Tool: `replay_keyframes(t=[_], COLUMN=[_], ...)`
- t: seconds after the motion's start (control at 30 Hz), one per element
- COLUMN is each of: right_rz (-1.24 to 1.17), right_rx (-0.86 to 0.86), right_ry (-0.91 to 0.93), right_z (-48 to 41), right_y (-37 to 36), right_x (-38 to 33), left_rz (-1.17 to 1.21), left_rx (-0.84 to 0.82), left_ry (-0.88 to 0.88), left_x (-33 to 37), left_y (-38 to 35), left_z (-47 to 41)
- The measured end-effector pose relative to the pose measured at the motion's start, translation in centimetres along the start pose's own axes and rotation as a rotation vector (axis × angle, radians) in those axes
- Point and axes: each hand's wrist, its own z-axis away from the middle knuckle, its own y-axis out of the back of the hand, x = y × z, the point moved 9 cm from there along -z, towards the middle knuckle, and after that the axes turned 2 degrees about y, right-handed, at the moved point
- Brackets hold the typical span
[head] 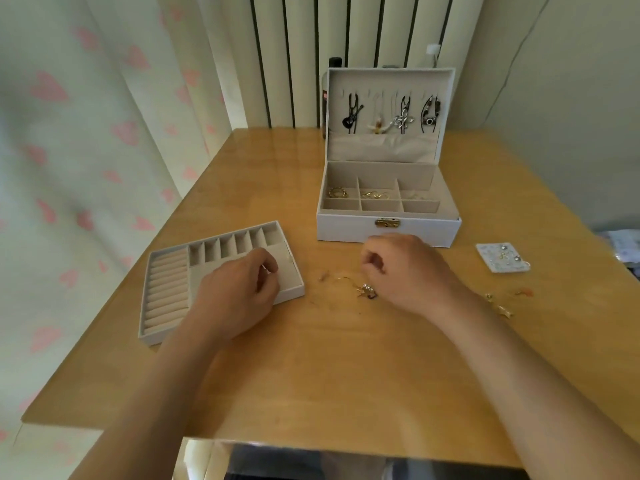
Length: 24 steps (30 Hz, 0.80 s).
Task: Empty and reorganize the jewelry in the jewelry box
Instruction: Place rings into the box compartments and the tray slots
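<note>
A white jewelry box (388,230) stands open at the back of the wooden table, with pendants hanging in its lid (389,116) and gold pieces in its rear compartments (374,194). Its removable tray (166,292) lies to the left, with ring rolls and small slots. My left hand (239,289) hovers over the tray's right part, fingers curled; whether it pinches something small is unclear. My right hand (408,271) is curled in front of the box, just right of a small gold jewelry cluster (366,291) on the table.
More small gold and orange pieces (502,304) lie to the right of my right arm. An earring card (503,257) sits near the right edge. A dark bottle (327,98) stands behind the box. A curtain hangs on the left.
</note>
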Motion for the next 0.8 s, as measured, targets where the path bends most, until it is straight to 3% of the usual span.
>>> replay_keyframes(t=[0.1,0.17,0.33,0.8], right_rz=[0.029,0.029,-0.048,-0.086], right_rx=[0.031,-0.012,-0.056,-0.022], right_ry=[-0.226,-0.272,-0.274,-0.313], right_z=[1.5,2.1,2.4,1.2], right_y=[2.5,2.2,1.3,0.9], right_x=[7.9,10.1,11.2,10.9], left_rz=[0.091,0.173,0.314,0.333], left_rx=[0.000,-0.006,-0.007,-0.018], left_ry=[0.033,0.015,-0.028,0.012], left_x=[0.5,1.7,5.4,5.9], left_y=[-0.3,-0.8,-1.9,-2.4], left_z=[-0.8,-1.4,-2.5,-2.7])
